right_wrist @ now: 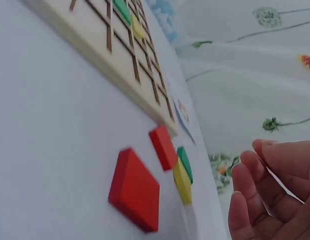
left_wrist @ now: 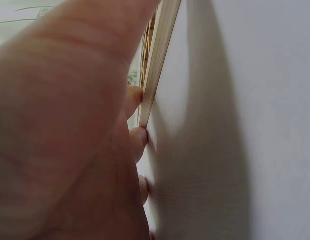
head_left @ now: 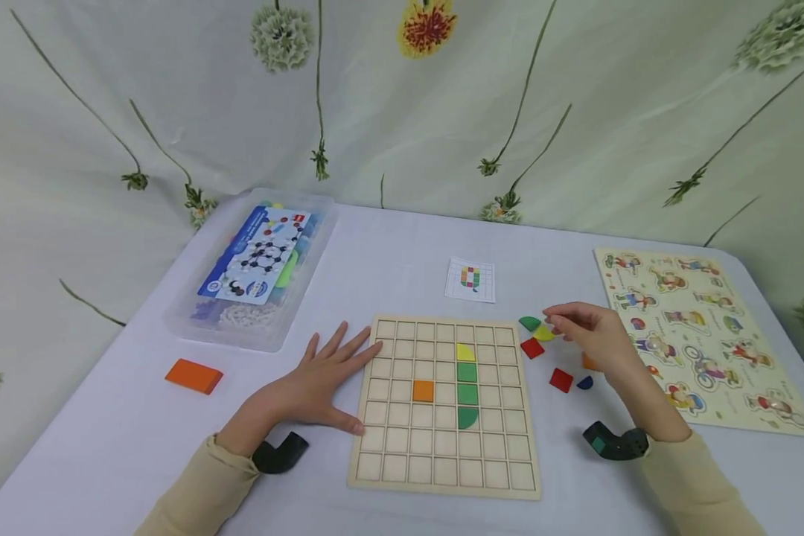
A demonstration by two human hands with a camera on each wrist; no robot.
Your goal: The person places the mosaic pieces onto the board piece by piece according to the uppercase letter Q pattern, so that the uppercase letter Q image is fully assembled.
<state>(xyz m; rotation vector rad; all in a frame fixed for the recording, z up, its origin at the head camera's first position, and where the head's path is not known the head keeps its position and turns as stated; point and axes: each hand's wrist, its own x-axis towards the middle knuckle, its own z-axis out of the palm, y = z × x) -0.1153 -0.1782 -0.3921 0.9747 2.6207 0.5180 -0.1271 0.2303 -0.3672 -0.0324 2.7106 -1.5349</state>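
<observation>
A square wooden grid board (head_left: 442,476) lies in front of the person. On it sit an orange square (head_left: 423,391) and a column of a yellow piece (head_left: 465,352), two green squares (head_left: 467,383) and a green rounded piece (head_left: 467,418). The left hand (head_left: 315,387) lies flat with fingers spread, its thumb and index fingertip at the board's left edge. Above the loose pieces hovers the right hand (head_left: 599,339), fingers loosely bent, nothing visible between them in the right wrist view. Its fingertips are near a yellow piece (head_left: 543,333) and a green piece (head_left: 529,323).
Red squares (right_wrist: 134,191), a blue piece (head_left: 585,383) and a partly covered orange piece (head_left: 590,362) lie right of the board. Behind it is a pattern card (head_left: 470,281). A plastic box (head_left: 281,327) and an orange block (head_left: 193,376) stand left, a picture puzzle board (head_left: 697,298) right.
</observation>
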